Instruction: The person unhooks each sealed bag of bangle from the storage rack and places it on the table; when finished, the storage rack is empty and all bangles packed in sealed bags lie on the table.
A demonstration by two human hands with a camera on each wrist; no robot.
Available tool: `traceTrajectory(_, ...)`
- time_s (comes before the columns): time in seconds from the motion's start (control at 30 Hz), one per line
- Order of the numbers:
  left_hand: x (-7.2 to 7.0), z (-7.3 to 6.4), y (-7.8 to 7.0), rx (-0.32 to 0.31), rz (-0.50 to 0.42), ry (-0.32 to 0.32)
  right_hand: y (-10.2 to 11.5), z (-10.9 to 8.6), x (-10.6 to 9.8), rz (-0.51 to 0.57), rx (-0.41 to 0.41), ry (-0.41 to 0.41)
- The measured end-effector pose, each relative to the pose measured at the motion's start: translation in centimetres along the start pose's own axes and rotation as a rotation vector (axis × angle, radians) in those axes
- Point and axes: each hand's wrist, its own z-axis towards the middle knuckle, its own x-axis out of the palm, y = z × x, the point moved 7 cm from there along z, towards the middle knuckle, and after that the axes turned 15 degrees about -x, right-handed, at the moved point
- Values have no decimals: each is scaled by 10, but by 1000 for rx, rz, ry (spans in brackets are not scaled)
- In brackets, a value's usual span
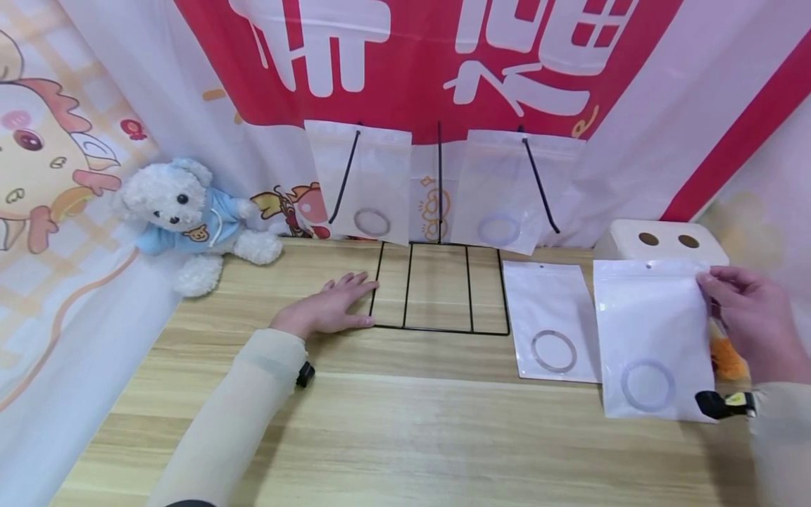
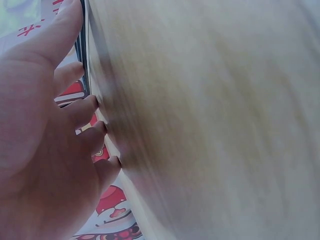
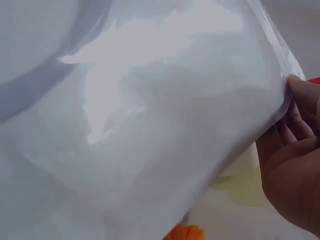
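Note:
My right hand pinches the upper right edge of a white zip bag between thumb and fingers. A pale lavender bangle lies low inside it; part of the ring fills a corner of the right wrist view. Partly overlapped by this bag, a second zip bag with a greyish bangle lies on the table. My left hand is spread with fingertips on the tabletop, right at the left side of the black wire rack. In the left wrist view its fingers are extended and hold nothing.
Two bagged bangles hang from the rack's prongs, a left bag and a right bag. A plush dog sits at the back left. Behind my right hand stand a white box with two holes and something orange.

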Motion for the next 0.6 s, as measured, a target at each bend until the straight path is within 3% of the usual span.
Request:
traceTrajectory(0.4, -1, -1, 0, -6, -4, 6, -13, 8, 10, -119, 24, 76)
traceTrajectory(0.6, 0, -1, 0, -5, -11, 10, -26, 15, 16, -194, 94, 102)
